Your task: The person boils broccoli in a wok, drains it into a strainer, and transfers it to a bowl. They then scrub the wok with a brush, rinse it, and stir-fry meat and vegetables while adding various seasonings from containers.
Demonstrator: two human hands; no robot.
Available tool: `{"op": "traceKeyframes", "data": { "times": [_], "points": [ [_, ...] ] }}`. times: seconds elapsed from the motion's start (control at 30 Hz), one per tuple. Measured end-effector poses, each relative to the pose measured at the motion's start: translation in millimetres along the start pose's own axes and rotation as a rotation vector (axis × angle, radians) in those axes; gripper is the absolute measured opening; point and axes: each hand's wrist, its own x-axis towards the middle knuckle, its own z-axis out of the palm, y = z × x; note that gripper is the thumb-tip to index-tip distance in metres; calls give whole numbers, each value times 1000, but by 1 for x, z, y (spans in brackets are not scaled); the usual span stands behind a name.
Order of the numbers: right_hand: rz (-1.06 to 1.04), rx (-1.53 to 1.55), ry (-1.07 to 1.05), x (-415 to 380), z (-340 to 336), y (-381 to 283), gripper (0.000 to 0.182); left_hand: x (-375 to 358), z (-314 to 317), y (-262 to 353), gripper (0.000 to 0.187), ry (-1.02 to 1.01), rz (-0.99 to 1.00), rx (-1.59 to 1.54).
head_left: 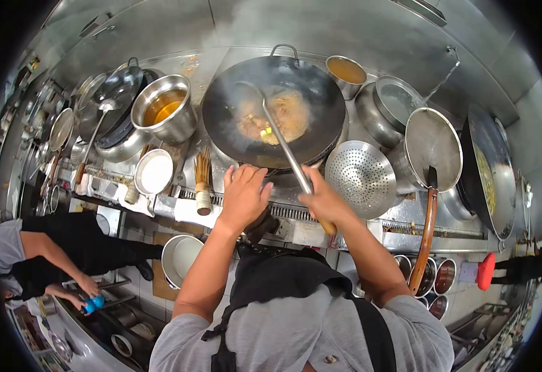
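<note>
A large black wok sits in front of me, with steam rising from it. Brownish, bubbling food lies in its middle, with a small bright yellow piece on the near side. My right hand is wrapped round the shaft of a long metal ladle; its wooden end sticks out below my fist. The ladle's head rests inside the wok, left of the food. My left hand is at the wok's near rim, palm down with fingers and thumb apart. A dark cloth shows just below it.
To the left are a pot of amber liquid, a white-filled pan and a bamboo brush. On the right stand a perforated strainer, a wooden-handled sieve and another wok. A co-worker stands at left.
</note>
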Motion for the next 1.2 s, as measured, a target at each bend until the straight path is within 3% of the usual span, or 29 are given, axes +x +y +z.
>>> {"op": "traceKeyframes", "data": {
  "times": [0.07,0.2,0.3,0.37,0.43,0.6,0.67,0.77,0.83,0.93,1.0,1.13,1.2],
  "points": [
    [34,51,-51,-32,-7,9,74,13,6,-10,19,-1,48,-31],
    [96,83,-2,-70,-33,-2,74,24,11,-21,19,-19,129,-108],
    [40,70,225,-78,-26,-7,74,13,-2,-18,21,34,159,-156],
    [-23,-227,344,-86,-17,-3,72,0,-29,-6,23,71,171,-181],
    [109,-179,376,-99,6,-12,69,1,-25,-9,23,50,168,-204],
    [160,394,201,-79,15,-18,67,16,23,-35,21,41,118,-196],
    [137,577,151,-68,3,-27,66,7,2,-27,21,55,125,-189],
    [-147,-161,389,-40,-10,-4,69,-6,-24,-18,22,61,133,-200],
    [-89,-276,444,-37,-13,-4,69,-10,-18,-20,21,58,114,-221],
    [28,-89,300,-12,-14,-14,70,-3,1,-25,19,47,101,-195],
    [-12,80,215,5,-4,-12,69,-1,2,-20,19,80,85,-175],
    [27,181,43,-17,8,-15,69,-11,-26,0,19,68,81,-217],
    [70,275,-25,-34,-6,-18,70,-4,-7,-8,19,180,109,-234]
  ]
}}
